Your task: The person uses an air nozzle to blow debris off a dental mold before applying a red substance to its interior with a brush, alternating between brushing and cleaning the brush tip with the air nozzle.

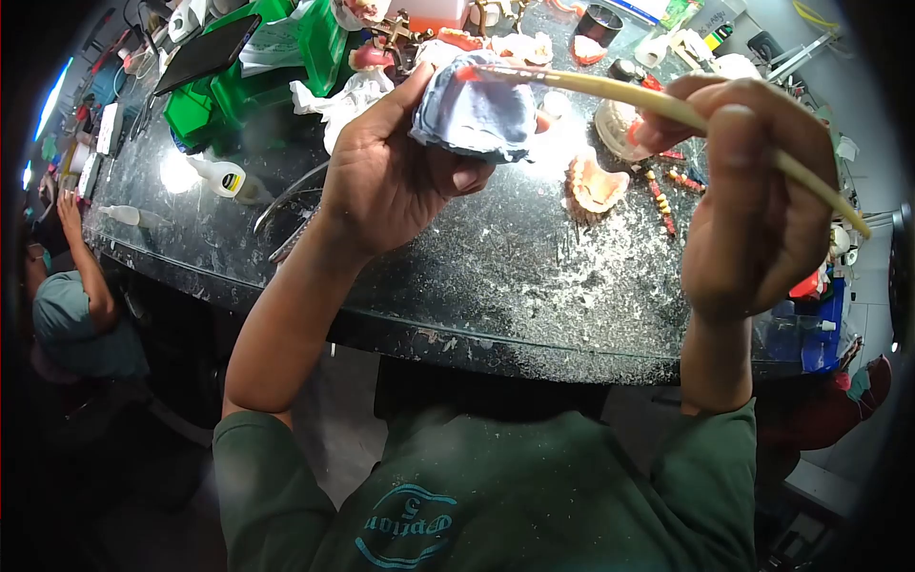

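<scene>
My left hand (386, 181) is closed around a blue-grey plaster dental cast (488, 116), raised over the bench with its hollow side facing me. In my right hand (758, 191) is a slim brush (620, 91) with a pale wooden handle, gripped like a pen. The handle slants down to the right past my knuckles. Its bristle end overlaps the upper rim of the cast, where a small reddish-pink spot shows at the left. Below and to the right of the cast, a pink denture base with teeth (598, 185) lies on the bench.
White dust covers the black bench (457, 276). To the left are a white bottle (221, 177), a green bin (205, 110) carrying a dark tablet (208, 55), and crumpled tissue (343, 100). Strips of red and yellowish teeth (660, 202) lie right. Another person (81, 315) sits far left.
</scene>
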A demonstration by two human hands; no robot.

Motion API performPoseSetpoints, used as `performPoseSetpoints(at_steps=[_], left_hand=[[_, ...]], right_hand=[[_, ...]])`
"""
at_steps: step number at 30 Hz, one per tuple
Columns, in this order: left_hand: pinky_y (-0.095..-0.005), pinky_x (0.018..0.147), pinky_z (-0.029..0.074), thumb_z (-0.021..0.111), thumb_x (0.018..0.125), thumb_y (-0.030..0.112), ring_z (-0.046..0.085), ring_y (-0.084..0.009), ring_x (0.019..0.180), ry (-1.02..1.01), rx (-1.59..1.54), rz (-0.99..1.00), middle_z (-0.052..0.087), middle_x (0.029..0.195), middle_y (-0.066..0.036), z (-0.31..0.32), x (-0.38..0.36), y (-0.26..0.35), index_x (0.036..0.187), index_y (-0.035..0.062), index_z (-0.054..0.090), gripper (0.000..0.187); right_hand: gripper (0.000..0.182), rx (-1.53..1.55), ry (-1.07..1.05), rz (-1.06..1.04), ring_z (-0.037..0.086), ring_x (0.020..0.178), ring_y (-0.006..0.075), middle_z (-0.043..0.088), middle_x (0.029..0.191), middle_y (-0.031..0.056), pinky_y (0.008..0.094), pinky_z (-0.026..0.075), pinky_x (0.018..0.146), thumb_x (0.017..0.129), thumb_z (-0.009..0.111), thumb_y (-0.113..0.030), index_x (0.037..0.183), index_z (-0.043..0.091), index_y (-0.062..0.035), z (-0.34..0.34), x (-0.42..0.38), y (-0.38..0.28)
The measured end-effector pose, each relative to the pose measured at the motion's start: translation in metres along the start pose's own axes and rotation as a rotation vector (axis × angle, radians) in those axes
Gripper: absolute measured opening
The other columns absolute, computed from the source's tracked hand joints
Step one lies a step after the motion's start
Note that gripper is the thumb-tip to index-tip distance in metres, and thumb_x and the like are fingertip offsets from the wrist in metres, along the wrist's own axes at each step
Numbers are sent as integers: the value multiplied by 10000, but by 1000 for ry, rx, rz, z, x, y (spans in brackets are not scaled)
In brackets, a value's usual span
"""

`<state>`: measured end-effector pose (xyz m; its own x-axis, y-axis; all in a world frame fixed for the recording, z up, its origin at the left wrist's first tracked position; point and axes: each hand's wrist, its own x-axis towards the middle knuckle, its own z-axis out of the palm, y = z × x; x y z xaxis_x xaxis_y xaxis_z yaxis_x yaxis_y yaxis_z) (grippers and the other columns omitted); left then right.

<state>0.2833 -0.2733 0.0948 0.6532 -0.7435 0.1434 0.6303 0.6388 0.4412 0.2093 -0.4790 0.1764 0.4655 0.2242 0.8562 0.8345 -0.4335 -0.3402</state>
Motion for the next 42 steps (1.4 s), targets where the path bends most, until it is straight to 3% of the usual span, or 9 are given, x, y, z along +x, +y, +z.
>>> performPoseSetpoints(at_steps=[13,16,19,22,28,31,34,37,42], left_hand=[[-262,630,483,391,996,406,600,-105,771,237,340,94,609,849,-15,6,2,0,1065,73,548,375],[-226,665,485,265,1021,399,627,-166,870,244,481,148,583,1165,-267,4,2,-1,1288,-32,440,537],[-218,666,487,278,1018,405,631,-148,902,180,525,149,603,1145,-234,-1,1,0,1283,-26,445,532],[-229,636,457,386,993,435,543,-61,742,302,567,192,600,886,0,10,3,-4,1125,71,544,418],[-199,613,421,367,990,473,542,-58,736,349,710,189,590,898,-7,14,0,-4,1170,50,520,484],[-204,568,417,292,1009,447,604,-100,755,113,817,102,627,917,-41,0,-3,2,1174,29,509,499],[-204,556,378,279,1011,446,580,-98,709,183,934,123,623,926,-40,4,-5,0,1238,12,493,535],[-204,581,386,282,1016,414,570,-88,711,177,1091,212,617,926,-42,8,-2,1,1328,7,444,538],[-266,852,399,420,976,376,541,-117,977,64,1203,385,593,1010,-67,7,2,1,1334,46,486,492]], right_hand=[[197,86,-66,76,593,574,208,618,747,212,299,511,517,935,517,-143,975,530,49,-8,0,-11],[191,66,-80,72,594,567,199,621,741,185,302,512,503,932,528,-149,976,532,37,-4,-3,-14],[187,85,-68,71,593,559,192,620,730,171,300,514,499,932,533,-150,974,532,32,-4,-4,-11],[203,87,-97,106,586,551,188,614,717,182,295,503,499,934,537,-162,972,534,38,-5,-2,-16],[190,107,-66,75,577,544,194,607,714,192,293,486,490,937,511,-130,963,532,57,-5,2,-8],[165,89,-15,81,574,554,206,600,741,191,302,493,502,934,489,-90,958,540,65,-4,4,-9],[170,60,21,78,580,574,217,597,785,191,308,500,514,934,486,-83,969,546,72,-5,2,-8],[180,112,61,102,587,589,224,596,819,189,307,502,518,937,481,-81,983,549,80,-7,2,-7],[193,189,132,167,598,595,226,598,832,184,299,500,509,949,474,-81,990,557,88,-16,2,0]])
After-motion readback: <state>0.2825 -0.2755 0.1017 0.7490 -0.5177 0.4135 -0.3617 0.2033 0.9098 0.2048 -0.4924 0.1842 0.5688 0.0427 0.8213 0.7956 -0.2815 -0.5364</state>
